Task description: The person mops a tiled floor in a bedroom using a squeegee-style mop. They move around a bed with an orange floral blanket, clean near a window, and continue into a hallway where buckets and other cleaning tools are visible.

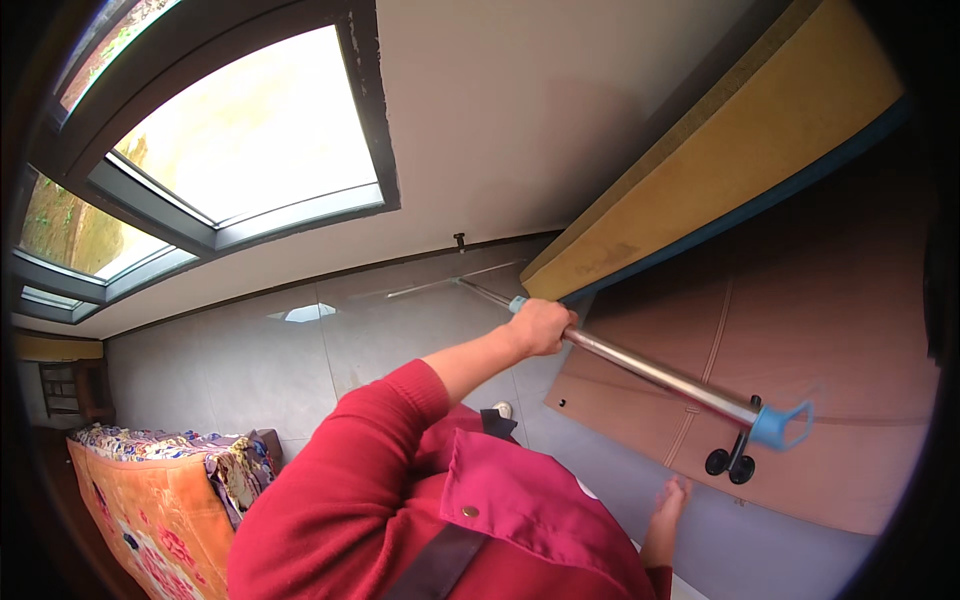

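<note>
My left hand (544, 327) is wrapped around the shaft of a telescopic metal pole (652, 367). Its near end carries a light-blue plastic cap with a hanging loop (781, 426), slightly blurred. From my fist the shaft slants away to a thin pale crossbar (420, 287) low down near the wall, like the head of a flat mop or floor squeegee. My right hand (673, 495) hangs free below the pole with nothing in it, its fingers loosely apart and blurred. Beside it lies a brown padded panel (637, 397) with seams.
A black twin-wheeled caster (729, 465) shows at the brown panel. A thick yellow slab with a blue edge (720, 157) leans on the right. Grey tiled floor (255, 360) runs below a dark-framed window (247, 135). An orange floral quilt (150, 510) lies at lower left.
</note>
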Demonstrator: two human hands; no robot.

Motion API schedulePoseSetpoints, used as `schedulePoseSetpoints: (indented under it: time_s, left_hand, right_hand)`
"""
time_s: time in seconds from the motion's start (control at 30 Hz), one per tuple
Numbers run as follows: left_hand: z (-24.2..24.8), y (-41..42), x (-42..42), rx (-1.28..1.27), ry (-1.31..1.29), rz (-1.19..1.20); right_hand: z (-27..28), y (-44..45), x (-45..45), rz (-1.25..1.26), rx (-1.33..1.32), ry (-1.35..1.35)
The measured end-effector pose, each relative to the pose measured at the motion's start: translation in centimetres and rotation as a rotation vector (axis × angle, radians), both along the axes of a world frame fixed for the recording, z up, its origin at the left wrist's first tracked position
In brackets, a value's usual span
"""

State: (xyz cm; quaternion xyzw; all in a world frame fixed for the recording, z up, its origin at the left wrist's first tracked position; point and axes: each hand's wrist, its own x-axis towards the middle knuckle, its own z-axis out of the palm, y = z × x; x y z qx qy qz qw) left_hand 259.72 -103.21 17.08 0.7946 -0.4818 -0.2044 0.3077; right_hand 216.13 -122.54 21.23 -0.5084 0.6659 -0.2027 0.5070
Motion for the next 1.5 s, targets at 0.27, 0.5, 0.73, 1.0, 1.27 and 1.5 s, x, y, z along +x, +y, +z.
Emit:
schedulePoseSetpoints:
  time_s: [0.27,0.5,0.73,1.0,1.27,1.5]
  left_hand:
    - [-7.5,-4.2,-3.4,0.023,-0.085,-0.128]
    - [-14.3,-6.0,-4.8,0.079,-0.093,-0.113]
    - [-11.4,-9.1,-15.8,0.143,-0.009,-0.340]
    - [-7.7,-17.1,-19.2,0.073,0.015,-0.318]
    - [-10.5,-28.0,-10.7,0.045,-0.095,-0.295]
    - [-14.6,-36.1,-1.8,0.000,-0.108,-0.195]
  right_hand:
    - [9.9,9.4,17.2,0.706,-0.430,-0.520]
    - [3.6,6.8,18.6,0.797,-0.526,-0.783]
    - [8.6,3.7,8.8,0.788,-0.507,-0.673]
    - [13.8,-2.6,6.3,0.558,-0.679,-0.671]
    - [8.7,-9.8,12.1,0.461,-0.635,-0.826]
    - [2.3,-19.2,19.4,0.586,-0.564,-0.987]
